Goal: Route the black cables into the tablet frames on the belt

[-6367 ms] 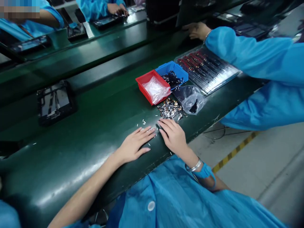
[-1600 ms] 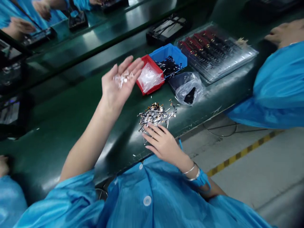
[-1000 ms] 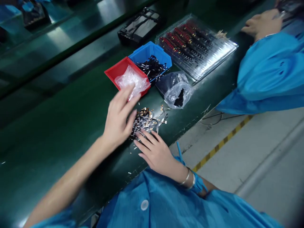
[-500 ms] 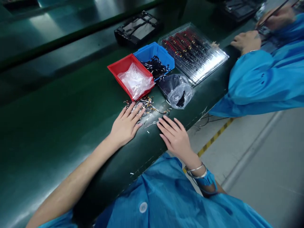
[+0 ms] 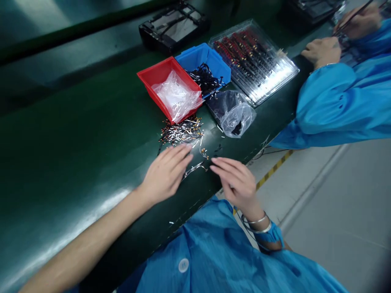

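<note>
My left hand (image 5: 166, 174) lies palm down on the green belt (image 5: 76, 134), fingers stretched out, its tips just short of a pile of small metal and wire parts (image 5: 181, 132). My right hand (image 5: 237, 180) hovers beside it with fingers extended, holding nothing I can see. A thin wire piece (image 5: 195, 167) lies on the belt between the two hands, close to my left fingertips. A few loose bits are scattered near the pile.
Behind the pile stand a red bin (image 5: 154, 75) holding a clear bag (image 5: 177, 95), a blue bin (image 5: 200, 59) of black wires, a clear bag with dark parts (image 5: 233, 112) and a blister tray (image 5: 259, 61). A black device (image 5: 172, 26) lies farther back. A co-worker's blue sleeve (image 5: 336, 101) is at the right.
Both hands have drawn back from the pile toward me. A thin wire piece now lies between them. Earlier my left hand held small parts in its palm, then lowered to the pile.
</note>
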Motion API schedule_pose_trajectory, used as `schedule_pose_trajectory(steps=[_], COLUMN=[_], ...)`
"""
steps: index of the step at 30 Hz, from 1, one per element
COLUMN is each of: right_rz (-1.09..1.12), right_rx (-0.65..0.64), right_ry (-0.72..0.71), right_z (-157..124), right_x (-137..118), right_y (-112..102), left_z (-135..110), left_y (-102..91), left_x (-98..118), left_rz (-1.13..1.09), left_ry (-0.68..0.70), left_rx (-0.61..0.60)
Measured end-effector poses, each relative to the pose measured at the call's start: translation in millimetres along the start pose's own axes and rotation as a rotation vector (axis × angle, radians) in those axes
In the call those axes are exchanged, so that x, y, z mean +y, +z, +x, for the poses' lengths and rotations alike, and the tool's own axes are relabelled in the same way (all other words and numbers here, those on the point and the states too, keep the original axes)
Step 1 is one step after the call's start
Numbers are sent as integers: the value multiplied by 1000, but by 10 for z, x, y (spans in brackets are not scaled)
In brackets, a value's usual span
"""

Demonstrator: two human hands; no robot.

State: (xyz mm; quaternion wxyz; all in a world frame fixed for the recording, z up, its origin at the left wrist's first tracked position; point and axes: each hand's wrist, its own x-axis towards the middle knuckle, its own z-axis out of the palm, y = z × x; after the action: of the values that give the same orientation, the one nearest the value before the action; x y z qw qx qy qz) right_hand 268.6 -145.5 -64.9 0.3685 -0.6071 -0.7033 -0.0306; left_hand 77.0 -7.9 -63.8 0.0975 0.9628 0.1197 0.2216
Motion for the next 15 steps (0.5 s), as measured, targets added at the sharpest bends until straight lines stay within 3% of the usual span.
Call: schedule_pose_trajectory(steps=[3,6,15], right_rz=[-105,-150,-181], right_rx=[131,146,98], right_ry=[193,291,261], right_z=[6,48,98], right_x=[84,157,137], right_y=[-9,24,134], left_z=[-136,-242,-268], left_y=[-2,-21,-40], left_x=[187,209,156], left_rz=[-32,-71,-162], left_ry=[106,185,127], left_rx=[-153,-228,-125])
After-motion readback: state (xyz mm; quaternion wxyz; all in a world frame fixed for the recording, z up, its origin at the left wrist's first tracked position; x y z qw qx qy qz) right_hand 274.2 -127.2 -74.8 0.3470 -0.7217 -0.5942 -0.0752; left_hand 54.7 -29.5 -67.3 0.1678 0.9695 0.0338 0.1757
